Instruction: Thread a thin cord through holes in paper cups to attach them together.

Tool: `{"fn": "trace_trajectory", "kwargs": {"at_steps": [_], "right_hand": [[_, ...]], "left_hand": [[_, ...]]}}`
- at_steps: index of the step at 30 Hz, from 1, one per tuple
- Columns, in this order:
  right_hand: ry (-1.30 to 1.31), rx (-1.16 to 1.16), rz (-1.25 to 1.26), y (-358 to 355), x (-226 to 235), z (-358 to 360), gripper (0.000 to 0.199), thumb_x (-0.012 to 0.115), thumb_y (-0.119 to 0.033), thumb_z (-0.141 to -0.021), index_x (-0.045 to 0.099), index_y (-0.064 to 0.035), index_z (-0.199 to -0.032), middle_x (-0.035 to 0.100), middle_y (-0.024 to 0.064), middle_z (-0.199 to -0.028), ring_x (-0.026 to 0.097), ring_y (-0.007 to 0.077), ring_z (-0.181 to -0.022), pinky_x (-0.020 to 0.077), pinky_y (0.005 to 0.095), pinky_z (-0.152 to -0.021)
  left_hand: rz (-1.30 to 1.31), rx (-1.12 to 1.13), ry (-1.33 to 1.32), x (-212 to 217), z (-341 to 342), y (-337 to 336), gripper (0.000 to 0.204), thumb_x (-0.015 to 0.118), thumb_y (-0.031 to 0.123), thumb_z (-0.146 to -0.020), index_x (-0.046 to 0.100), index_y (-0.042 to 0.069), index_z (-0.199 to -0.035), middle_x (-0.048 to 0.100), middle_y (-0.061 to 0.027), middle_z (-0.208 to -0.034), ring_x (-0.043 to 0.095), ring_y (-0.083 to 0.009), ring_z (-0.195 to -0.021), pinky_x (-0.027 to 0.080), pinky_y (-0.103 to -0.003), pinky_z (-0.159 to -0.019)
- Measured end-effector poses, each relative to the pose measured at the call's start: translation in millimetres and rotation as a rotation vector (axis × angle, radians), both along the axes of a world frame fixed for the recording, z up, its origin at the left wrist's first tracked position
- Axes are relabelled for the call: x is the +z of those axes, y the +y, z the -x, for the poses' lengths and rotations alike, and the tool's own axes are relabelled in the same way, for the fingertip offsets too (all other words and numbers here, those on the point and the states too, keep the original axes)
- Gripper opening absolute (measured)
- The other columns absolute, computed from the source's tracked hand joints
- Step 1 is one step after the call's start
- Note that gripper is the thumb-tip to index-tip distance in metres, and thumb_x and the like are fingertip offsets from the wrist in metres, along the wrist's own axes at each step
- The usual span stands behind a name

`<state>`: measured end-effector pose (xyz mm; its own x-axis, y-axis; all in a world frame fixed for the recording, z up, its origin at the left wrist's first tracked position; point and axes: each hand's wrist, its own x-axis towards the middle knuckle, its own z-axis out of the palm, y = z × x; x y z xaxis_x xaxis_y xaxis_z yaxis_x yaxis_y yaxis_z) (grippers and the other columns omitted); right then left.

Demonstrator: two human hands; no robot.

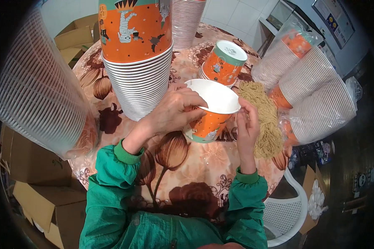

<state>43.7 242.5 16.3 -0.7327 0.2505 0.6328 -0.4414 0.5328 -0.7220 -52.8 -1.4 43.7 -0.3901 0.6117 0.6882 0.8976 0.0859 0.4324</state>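
1. I have the left hand [176,106] at the left side of the tub [214,124], its thumb and fingers drawn narrow at the rim.
2. I see the right hand [248,122] at the tub's right side, fingertips against the rim; both hands hold the tub between them.
3. The tub is over the middle of the desk [216,168], its white mouth facing up, its orange wall and green base towards me. I cannot tell whether its base touches the cloth.
4. Just beyond the left hand I have a tall stack [137,83] of similar tubs, white rims layered below an orange wall. A far stack [188,25] stands behind it.
5. Beyond the tub I see upturned tubs [224,64], green base on top.
6. Just right of the right hand lies a tan bundle [265,124] of strands.
7. Along the desk's right edge I count three wrapped stacks [318,110] in clear plastic; another wrapped pile [41,91] leans at the left edge.
8. Off the desk, I see cartons [39,199] near left and a white chair [286,211] near right.
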Motion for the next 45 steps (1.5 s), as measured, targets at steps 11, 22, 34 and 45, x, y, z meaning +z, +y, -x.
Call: {"fn": "trace_trajectory", "kwargs": {"at_steps": [11, 22, 34, 45], "right_hand": [[-0.035, 0.103, -0.037, -25, 11, -9, 0.051, 0.063, -0.009, -0.097, 0.050, -0.0031, -0.147, 0.049, 0.0139, -0.147, 0.055, 0.0254, -0.131, 0.0525, 0.0346, -0.096], [0.024, -0.007, -0.441, -39, 23, -22, 0.032, 0.065, -0.002, -0.093, 0.067, -0.0024, -0.125, 0.060, 0.0146, -0.115, 0.061, 0.0314, -0.104, 0.0498, 0.0414, -0.089], [-0.005, 0.166, -0.053, -15, 23, -16, 0.041, 0.062, 0.007, -0.089, 0.067, -0.0044, -0.129, 0.058, 0.0101, -0.129, 0.059, 0.0125, -0.095, 0.0510, 0.0251, -0.076], [-0.024, -0.012, -0.504, -43, 32, -26, 0.018, 0.067, 0.000, -0.090, 0.068, -0.0034, -0.107, 0.058, 0.0105, -0.098, 0.065, 0.0262, -0.079, 0.0515, 0.0367, -0.065]], "left_hand": [[-0.093, -0.028, -0.208, 13, -17, 4, 0.015, 0.072, 0.010, -0.089, 0.073, -0.003, -0.097, 0.072, -0.0155, -0.082, 0.069, -0.0313, -0.070, 0.053, -0.041, -0.068], [-0.088, -0.077, -0.130, 13, -26, 13, 0.016, 0.072, 0.010, -0.087, 0.073, -0.001, -0.097, 0.070, -0.0161, -0.081, 0.068, -0.0357, -0.073, 0.052, -0.044, -0.069], [-0.051, -0.041, -0.132, 20, -25, 0, 0.014, 0.072, 0.002, -0.086, 0.071, 0.001, -0.100, 0.066, -0.0096, -0.081, 0.062, -0.0293, -0.072, 0.050, -0.041, -0.077], [0.022, 0.003, 0.037, 12, -30, 6, 0.018, 0.073, 0.005, -0.085, 0.070, 0.004, -0.102, 0.065, -0.0075, -0.086, 0.062, -0.0267, -0.081, 0.046, -0.039, -0.083]]}}
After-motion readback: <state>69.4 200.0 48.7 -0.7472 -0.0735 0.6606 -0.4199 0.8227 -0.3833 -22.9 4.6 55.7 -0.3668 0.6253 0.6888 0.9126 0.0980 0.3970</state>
